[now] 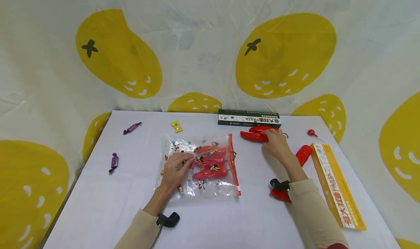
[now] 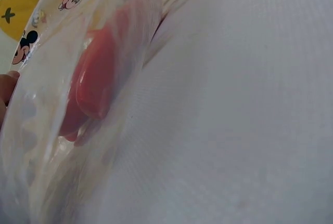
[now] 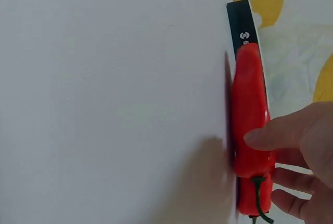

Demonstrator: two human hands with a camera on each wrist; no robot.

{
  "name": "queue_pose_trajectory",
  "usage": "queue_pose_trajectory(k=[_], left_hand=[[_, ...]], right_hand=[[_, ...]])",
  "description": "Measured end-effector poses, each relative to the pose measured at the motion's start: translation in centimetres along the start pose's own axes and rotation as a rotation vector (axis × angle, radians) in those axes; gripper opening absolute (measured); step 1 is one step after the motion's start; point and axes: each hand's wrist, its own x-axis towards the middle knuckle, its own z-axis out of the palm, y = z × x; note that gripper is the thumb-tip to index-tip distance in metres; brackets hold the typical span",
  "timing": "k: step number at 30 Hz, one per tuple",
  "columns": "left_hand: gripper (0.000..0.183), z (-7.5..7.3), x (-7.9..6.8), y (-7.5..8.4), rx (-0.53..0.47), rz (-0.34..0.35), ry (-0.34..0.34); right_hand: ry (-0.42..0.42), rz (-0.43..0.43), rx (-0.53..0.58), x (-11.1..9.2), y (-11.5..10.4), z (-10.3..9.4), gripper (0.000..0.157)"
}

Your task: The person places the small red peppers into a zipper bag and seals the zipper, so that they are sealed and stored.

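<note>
My left hand [image 1: 177,168] pinches the upper film of a clear zip bag [image 1: 183,143] printed with cartoon characters, lifting it in folds. Inside lie several red chili peppers [image 1: 210,173], stems toward the bag's red zip edge [image 1: 232,161] on the right; they also show through the film in the left wrist view. At the back, my right hand [image 1: 275,142] holds a red chili pepper [image 3: 251,104] near its green stem, thumb on the near side and fingers beyond. Another red chili pepper [image 1: 259,129] lies just behind it, partly covered.
Behind the peppers lies a black pasta box [image 1: 249,117]. A yellow pasta box [image 1: 338,187] is at the right, beside another red pepper [image 1: 303,154] and a lollipop [image 1: 311,132]. One pepper [image 1: 280,195] lies under the right wrist. Purple candies [image 1: 113,163] and a yellow candy [image 1: 176,126] lie left.
</note>
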Motion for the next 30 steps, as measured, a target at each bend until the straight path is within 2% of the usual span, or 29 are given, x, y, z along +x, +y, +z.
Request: queue_pose_trajectory(k=[7,12,17,21,26,30], left_hand=[[0.016,0.2,-0.1,-0.4,0.009,0.023,0.023],[0.016,0.2,-0.1,-0.3,-0.003,0.020,0.022],[0.017,0.1,-0.1,-0.2,-0.004,-0.001,0.004],[0.016,0.0,0.0,-0.1,0.011,-0.002,-0.002],[0.017,-0.1,0.1,0.0,0.002,-0.002,-0.003],[0.017,0.0,0.1,0.1,-0.015,-0.001,-0.005]], right_hand=[[-0.070,0.082,0.059,-0.3,0.4,0.6,0.046],[-0.137,0.091,0.172,-1.8,0.1,-0.6,0.046],[-0.208,-0.005,0.336,-4.6,-0.3,-2.8,0.038],[-0.330,-0.104,0.406,-6.5,-1.5,-3.7,0.034],[-0.454,-0.259,0.417,-7.3,-4.1,-3.1,0.032],[-0.502,-0.322,0.479,-7.2,-6.6,-1.6,0.031]])
